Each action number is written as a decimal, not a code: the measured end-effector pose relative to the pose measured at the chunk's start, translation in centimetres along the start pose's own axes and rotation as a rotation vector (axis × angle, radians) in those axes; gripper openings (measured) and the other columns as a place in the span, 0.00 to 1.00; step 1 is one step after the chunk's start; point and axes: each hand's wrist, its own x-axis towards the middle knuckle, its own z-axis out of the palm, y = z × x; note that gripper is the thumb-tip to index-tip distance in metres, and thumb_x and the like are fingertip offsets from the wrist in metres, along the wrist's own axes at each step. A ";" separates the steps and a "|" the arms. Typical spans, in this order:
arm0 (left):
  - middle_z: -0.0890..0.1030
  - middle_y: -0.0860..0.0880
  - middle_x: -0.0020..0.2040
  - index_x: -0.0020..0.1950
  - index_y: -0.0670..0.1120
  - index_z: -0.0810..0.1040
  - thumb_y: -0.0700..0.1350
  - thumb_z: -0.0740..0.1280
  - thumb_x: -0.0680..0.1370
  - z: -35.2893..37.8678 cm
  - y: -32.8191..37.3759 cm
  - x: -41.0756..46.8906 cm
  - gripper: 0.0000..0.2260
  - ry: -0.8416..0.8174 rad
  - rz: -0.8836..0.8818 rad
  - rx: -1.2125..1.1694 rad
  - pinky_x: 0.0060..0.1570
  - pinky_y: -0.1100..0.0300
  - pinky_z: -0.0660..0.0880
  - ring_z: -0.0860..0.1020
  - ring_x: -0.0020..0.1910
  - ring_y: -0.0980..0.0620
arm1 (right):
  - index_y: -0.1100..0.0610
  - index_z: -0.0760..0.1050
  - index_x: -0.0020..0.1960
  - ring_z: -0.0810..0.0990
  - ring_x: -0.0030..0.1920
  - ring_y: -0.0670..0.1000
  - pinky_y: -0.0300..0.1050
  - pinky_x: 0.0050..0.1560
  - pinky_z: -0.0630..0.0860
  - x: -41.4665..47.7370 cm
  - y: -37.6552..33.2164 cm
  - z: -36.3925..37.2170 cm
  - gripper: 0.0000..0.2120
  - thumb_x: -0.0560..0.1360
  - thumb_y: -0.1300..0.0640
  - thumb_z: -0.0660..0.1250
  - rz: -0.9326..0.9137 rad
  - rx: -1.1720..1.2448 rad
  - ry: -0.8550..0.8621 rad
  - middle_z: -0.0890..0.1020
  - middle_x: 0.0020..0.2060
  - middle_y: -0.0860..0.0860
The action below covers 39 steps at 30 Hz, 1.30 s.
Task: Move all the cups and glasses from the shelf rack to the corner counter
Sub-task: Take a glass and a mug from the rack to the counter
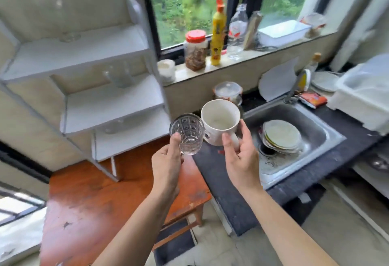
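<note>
My left hand (167,165) grips a clear patterned glass mug (187,132) by its base and handle, tilted toward me. Beside it, my right hand (242,158) holds a white ceramic mug (220,121) by its handle side, its mouth facing me; the two cups touch at their rims. Both hang over the dark corner counter (212,171), between the sink and the white shelf rack (94,89). On the rack, a blurred clear glass (119,75) stands on the middle shelf, another (69,35) on the top shelf, and a faint one (112,126) lower down.
A steel sink (315,139) with stacked plates (282,136) lies right of my hands. A lidded container (228,92) sits behind the mugs. The windowsill holds a jar (195,50), a yellow bottle (217,34) and a clear bottle (236,30). A wooden table (101,202) carries the rack.
</note>
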 end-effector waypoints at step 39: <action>0.79 0.50 0.41 0.38 0.45 0.75 0.57 0.60 0.80 80.8 -23.8 -63.7 0.19 -1.387 0.022 0.586 0.43 0.53 0.68 0.75 0.42 0.50 | 0.49 0.74 0.71 0.83 0.59 0.55 0.61 0.59 0.80 -11.0 19.5 -96.2 0.39 0.67 0.28 0.67 0.512 -0.253 1.338 0.83 0.61 0.46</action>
